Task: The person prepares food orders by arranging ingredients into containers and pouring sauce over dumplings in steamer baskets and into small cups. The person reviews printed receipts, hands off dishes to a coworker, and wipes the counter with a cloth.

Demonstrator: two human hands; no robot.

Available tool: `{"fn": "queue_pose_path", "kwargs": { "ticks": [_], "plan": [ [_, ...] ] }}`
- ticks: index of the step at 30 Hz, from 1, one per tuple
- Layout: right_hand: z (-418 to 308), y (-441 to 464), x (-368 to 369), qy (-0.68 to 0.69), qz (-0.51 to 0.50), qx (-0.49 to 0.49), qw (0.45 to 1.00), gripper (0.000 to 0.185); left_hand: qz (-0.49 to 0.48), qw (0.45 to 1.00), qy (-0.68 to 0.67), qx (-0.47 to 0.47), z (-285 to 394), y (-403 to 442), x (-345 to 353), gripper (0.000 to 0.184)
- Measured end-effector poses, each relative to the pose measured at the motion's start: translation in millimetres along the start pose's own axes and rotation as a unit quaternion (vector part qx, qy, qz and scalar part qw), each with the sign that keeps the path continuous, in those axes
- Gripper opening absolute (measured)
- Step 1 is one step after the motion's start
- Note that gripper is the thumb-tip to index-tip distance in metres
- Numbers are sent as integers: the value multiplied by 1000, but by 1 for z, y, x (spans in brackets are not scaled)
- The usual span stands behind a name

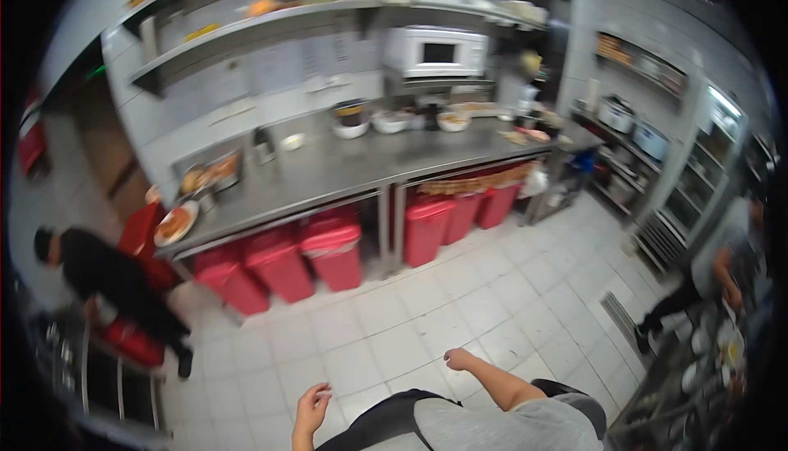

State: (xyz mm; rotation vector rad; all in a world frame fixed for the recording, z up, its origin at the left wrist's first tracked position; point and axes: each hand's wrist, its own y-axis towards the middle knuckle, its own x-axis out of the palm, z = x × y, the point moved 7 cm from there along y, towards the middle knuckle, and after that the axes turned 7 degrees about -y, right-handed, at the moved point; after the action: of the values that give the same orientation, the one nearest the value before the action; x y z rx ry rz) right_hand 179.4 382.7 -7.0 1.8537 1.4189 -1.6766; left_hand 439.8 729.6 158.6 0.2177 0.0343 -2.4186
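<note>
Both of my hands hang over the tiled floor in front of my body, away from the counter. My left hand (313,407), at the lower middle, is loosely curled with the thumb and fingers apart, and nothing shows in it. Over to the right, my right hand (460,359) has its fingers folded in like a loose fist, with no object visible. Neither hand touches anything. Beyond them runs a long steel counter (328,160), with several red bins (332,254) beneath it.
A plate of food (176,224) sits at the counter's left end, near a metal tray (212,173). Bowls (391,121) stand along the back below a white microwave (437,52). One person (115,279) bends at the left; another person (722,262) stands at the right by a work surface.
</note>
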Motion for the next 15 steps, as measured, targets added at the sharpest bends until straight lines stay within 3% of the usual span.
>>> {"fn": "queue_pose_path", "kwargs": {
  "ticks": [2,4,8,12,15],
  "plan": [
    [41,-15,-9,41,9,67,997,30,-37,996,-3,-85,-51,42,19,28],
    [68,-34,-5,130,-13,98,987,30,-63,985,89,-135,-120,67,25,26],
    [106,-57,31,277,-90,233,928,36,-159,968,161,-105,-148,152,90,29],
    [160,-21,79,290,20,61,955,33,-252,935,240,-70,-164,240,171,33],
    [213,15,80,323,43,135,936,35,-314,898,306,-45,-170,318,222,36]
  ]
}}
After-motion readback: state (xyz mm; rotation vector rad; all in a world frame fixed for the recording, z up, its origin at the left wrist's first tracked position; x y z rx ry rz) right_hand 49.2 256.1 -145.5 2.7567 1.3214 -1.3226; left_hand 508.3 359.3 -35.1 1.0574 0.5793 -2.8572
